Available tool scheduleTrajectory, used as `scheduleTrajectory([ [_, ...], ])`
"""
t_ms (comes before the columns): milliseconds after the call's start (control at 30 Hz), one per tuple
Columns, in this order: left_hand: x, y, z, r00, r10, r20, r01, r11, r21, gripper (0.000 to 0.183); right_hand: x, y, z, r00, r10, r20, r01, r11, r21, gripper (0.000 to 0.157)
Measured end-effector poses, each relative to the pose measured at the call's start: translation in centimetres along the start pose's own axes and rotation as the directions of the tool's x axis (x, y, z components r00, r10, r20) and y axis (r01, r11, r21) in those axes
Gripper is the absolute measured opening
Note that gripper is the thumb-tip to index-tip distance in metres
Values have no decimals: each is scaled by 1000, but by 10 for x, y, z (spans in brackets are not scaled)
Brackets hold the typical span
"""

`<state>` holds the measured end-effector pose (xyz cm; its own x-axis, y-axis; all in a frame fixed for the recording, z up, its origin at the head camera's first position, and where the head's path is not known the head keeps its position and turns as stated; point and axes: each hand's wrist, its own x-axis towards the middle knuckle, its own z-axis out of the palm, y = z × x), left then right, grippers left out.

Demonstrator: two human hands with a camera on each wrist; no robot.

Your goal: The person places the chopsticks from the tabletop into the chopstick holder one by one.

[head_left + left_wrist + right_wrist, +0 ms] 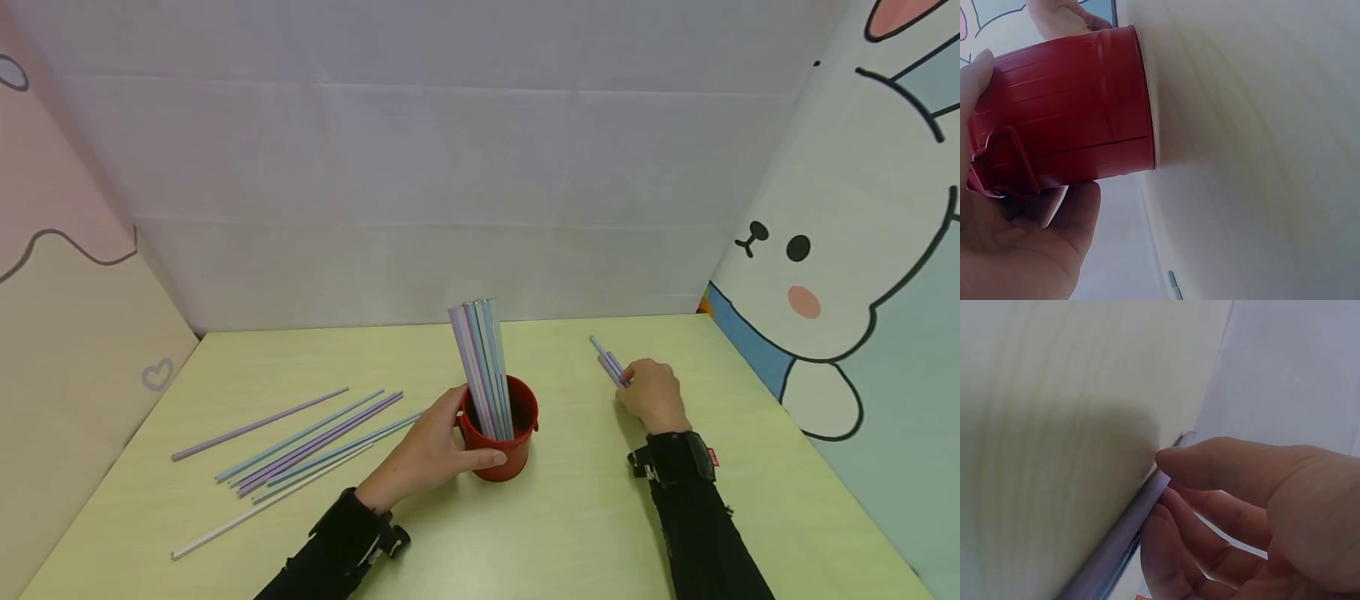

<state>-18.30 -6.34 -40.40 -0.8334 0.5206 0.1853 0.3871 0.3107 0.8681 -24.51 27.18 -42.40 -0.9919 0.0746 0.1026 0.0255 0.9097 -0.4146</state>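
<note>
A small red bucket (504,462) stands on the table, holding a leaning bundle of purple, pink and blue straws (483,367). My left hand (435,462) grips the bucket from its left side, thumb across the front. In the left wrist view, the fingers (1079,215) curl round the bucket (1066,106) beside its handle lug. Off to the right, my right hand (652,392) pinches a few purple-blue straws (611,362) low over the table. The right wrist view shows thumb and fingers on those straws (1125,528); their far ends are partly hidden.
Several loose purple, blue and white straws (322,446) lie slanted on the pale yellow table (570,533), left of the bucket. A white cloth wall (450,167) rises behind the table, with cartoon-printed panels (840,250) at both sides.
</note>
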Motion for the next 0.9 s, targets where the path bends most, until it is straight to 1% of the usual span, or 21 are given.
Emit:
scheduleTrajectory([
  [133, 0, 0, 0, 1000, -8, -5, 8, 1000, 7, 79, 0, -1, 3, 1000, -13, -6, 13, 1000, 2, 15],
  [267, 0, -1, 0, 1000, -2, -4, 2, 1000, 10, 78, 0, -2, 4, 999, -34, -14, 34, 999, 5, 14],
  [367, 0, -2, 1, 1000, 5, -4, -5, 1000, 11, 78, 0, -3, 2, 997, -72, -26, 72, 997, 20, 13],
  [433, 0, -1, 1, 1000, 5, -5, -5, 1000, 13, 78, -1, -5, -2, 993, -111, -48, 113, 993, 40, 13],
  [533, 0, 0, 1, 1000, 6, -4, -6, 1000, 14, 78, -4, -14, -12, 980, -177, -92, 184, 980, 81, 14],
  [700, -1, -1, 1, 1000, 8, -5, -7, 1000, 15, 79, -11, -33, -30, 952, -248, -180, 278, 947, 164, 15],
  [767, 0, -5, 2, 1000, 9, -8, -9, 1000, 14, 80, -12, -40, -36, 940, -264, -215, 305, 933, 191, 15],
  [900, 3, -21, 6, 1000, 12, -11, -11, 999, 31, 82, -14, -52, -46, 918, -277, -285, 347, 909, 233, 16],
])
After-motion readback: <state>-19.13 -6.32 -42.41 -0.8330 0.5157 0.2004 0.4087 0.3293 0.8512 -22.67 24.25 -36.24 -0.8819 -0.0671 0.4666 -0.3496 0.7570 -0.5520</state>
